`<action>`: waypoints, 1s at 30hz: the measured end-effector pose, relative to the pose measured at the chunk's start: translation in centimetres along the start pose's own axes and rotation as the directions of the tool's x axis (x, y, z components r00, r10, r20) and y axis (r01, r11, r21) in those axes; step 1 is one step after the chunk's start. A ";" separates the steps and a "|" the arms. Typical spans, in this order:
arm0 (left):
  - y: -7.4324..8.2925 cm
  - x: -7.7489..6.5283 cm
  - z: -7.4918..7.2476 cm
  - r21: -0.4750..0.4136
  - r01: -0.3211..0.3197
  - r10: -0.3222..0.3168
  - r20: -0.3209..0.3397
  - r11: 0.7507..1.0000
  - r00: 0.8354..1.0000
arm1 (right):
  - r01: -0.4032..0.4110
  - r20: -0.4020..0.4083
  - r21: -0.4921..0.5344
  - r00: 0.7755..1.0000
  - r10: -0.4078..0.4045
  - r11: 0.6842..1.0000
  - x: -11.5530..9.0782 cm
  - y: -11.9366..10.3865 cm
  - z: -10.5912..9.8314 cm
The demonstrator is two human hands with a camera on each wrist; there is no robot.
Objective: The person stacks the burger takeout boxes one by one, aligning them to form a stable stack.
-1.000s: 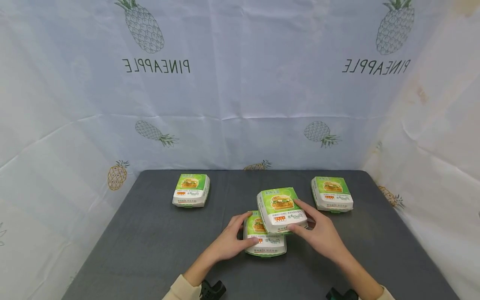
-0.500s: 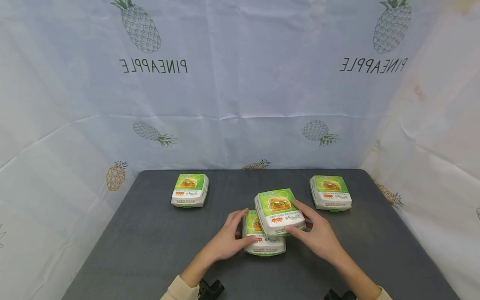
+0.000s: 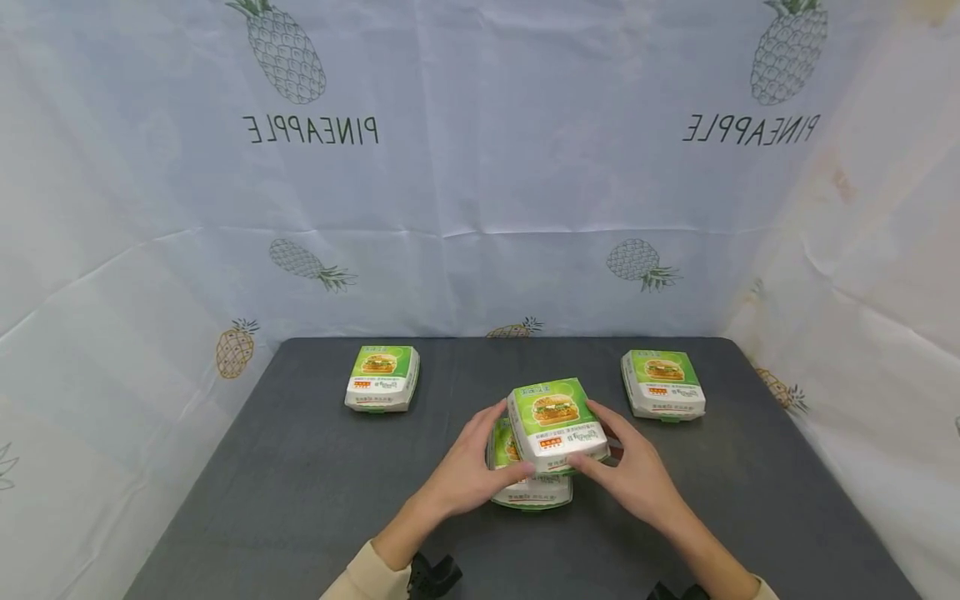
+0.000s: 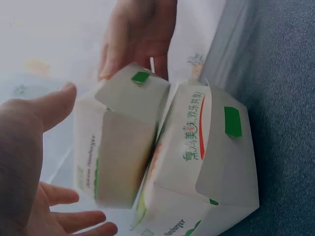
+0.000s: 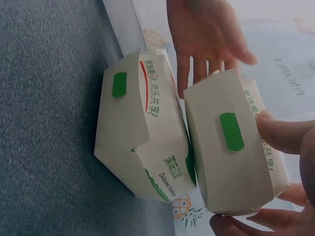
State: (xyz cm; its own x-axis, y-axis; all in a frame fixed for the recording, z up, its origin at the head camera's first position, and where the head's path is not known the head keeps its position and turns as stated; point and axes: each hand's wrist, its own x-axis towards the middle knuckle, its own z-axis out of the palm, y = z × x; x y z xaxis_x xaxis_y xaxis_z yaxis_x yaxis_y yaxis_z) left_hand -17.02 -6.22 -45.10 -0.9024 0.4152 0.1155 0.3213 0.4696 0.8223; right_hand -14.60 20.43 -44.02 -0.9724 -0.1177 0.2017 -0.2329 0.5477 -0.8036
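A green-and-white hamburger box (image 3: 558, 417) is held by my right hand (image 3: 639, 473), thumb on its near face and fingers round its right side. It sits tilted over a second hamburger box (image 3: 534, 493) that stands on the table and is partly covered by it. My left hand (image 3: 467, 473) is at the left of the upper box, thumb and fingers spread. In the left wrist view, a gap shows between the left thumb and the upper box (image 4: 125, 142). The right wrist view shows the right thumb and fingers on opposite sides of the upper box (image 5: 234, 152).
Two more hamburger boxes stand at the back of the dark table (image 3: 315, 492): one box (image 3: 382, 379) on the left, another box (image 3: 663, 385) on the right. A white cloth (image 3: 480, 167) with pineapple prints hangs behind and along the sides.
My left hand has moved from beside the lower box up to the left side of the upper box. The held box has shifted slightly left and a little lower.
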 end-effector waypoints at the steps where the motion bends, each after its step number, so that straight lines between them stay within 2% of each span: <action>1: 0.0 0.1 0.1 0.003 -0.002 0.002 0.007 1.000 1.000 | -0.001 0.004 0.004 1.000 0.001 1.000 -0.1 0.0 0.0; 7: 0.0 0.4 0.2 0.004 -0.003 0.003 0.012 1.000 1.000 | -0.010 0.018 0.044 1.000 0.010 0.999 -0.3 -0.2 0.3; 14: -0.3 -0.1 -0.9 -0.057 -0.051 0.051 0.006 0.997 0.999 | -0.040 0.036 0.146 0.999 0.036 0.988 -0.4 -0.4 0.5; 19: -1.0 -0.2 -1.7 -0.124 -0.099 0.101 0.012 0.987 0.995 | -0.055 0.087 0.244 0.996 0.034 0.968 -0.2 -0.5 0.7; 23: -1.7 -0.4 -1.9 -0.168 -0.113 0.119 0.029 0.979 0.992 | -0.055 0.134 0.310 0.991 0.014 0.949 -0.1 -0.3 1.0; 30: -2.4 -0.7 -1.7 -0.213 -0.144 0.152 0.023 0.966 0.988 | -0.002 0.129 0.305 0.991 -0.039 0.952 -0.1 0.5 1.5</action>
State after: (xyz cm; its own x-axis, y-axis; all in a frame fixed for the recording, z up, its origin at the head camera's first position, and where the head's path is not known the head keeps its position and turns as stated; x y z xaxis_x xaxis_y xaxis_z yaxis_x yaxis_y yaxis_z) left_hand -17.60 -8.95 -46.18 -0.8361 0.4995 0.2267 0.3795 0.2283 0.8966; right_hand -14.62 19.49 -45.33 -0.9565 -0.2446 0.1588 -0.2244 0.2694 -0.9365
